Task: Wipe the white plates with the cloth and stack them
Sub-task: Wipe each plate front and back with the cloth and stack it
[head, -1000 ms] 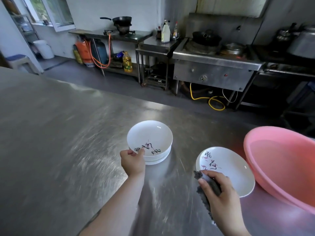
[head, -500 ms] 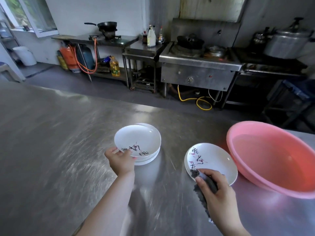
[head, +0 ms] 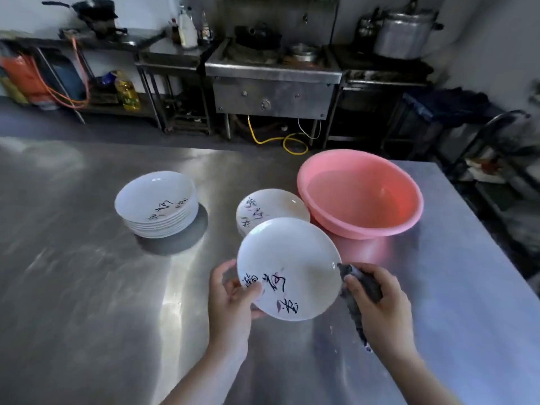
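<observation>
Plate stack (head: pixel 157 207) left of basin (head: pixel 361 194), seemingly apart.

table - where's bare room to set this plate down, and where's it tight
Bare steel table lies left of and in front of the plate stack. Another patch lies right of the right hand, below the pink basin. Tight: the lone plate beside the basin.

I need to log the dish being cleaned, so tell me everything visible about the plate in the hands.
The held plate is round, white and glossy, ceramic by its look, shallow, with dark brush-style lettering and faint pink marks on its near side. It is lifted off the table and tilted, its inside facing the camera. The left hand holds its near-left rim, thumb on the inside. The grey cloth, gripped in the right hand, meets its right rim. It hides part of the plates behind it.
</observation>
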`<state>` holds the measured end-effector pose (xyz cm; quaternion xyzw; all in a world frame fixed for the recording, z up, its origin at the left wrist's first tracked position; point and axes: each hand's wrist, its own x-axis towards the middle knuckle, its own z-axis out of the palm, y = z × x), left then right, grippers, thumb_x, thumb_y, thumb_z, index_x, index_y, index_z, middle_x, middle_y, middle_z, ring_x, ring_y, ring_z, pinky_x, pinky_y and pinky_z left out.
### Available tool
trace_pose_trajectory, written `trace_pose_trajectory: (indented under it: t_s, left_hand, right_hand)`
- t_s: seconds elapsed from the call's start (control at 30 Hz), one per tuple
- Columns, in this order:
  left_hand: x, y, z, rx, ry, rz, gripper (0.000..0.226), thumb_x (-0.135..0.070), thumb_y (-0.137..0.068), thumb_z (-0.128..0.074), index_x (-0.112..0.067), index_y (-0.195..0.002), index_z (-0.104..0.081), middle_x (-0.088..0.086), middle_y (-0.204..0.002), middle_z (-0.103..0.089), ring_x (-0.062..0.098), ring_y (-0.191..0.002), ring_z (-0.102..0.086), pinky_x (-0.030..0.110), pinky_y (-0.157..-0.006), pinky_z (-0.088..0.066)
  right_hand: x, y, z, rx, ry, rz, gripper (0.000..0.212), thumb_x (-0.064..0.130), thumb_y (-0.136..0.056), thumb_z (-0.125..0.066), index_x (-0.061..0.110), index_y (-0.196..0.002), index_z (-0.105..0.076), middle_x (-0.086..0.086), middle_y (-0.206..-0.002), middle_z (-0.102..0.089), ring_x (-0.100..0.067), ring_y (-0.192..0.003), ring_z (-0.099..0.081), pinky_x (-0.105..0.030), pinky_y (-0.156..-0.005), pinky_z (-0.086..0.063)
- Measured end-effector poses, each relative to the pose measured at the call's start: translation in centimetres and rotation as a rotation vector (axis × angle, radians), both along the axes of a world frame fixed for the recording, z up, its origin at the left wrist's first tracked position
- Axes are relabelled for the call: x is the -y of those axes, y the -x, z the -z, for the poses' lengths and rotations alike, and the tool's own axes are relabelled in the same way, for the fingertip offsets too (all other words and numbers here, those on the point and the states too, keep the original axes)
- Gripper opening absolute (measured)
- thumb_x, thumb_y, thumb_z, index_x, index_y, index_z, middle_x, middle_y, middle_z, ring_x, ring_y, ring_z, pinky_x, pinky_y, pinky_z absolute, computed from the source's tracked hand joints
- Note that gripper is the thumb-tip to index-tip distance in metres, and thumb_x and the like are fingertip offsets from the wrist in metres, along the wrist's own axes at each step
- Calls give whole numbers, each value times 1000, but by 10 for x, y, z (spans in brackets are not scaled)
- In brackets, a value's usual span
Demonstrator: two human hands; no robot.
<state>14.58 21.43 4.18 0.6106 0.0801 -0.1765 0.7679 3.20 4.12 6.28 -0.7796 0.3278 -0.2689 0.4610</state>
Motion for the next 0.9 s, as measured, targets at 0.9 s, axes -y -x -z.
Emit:
trace_pose_trajectory:
  t_s: [0.9]
  left_hand:
    - [111, 153, 67, 279, -929, 587, 23, -11, -90, -62, -21, -108, -51, 3, -93, -65, 30, -71, -67, 49, -73, -56]
  right_hand:
    - [105, 141, 95, -479, 347, -367, 17, 15, -87, -64, 21, -98, -75, 3, -105, -65, -22, -102, -53, -35, -74, -50]
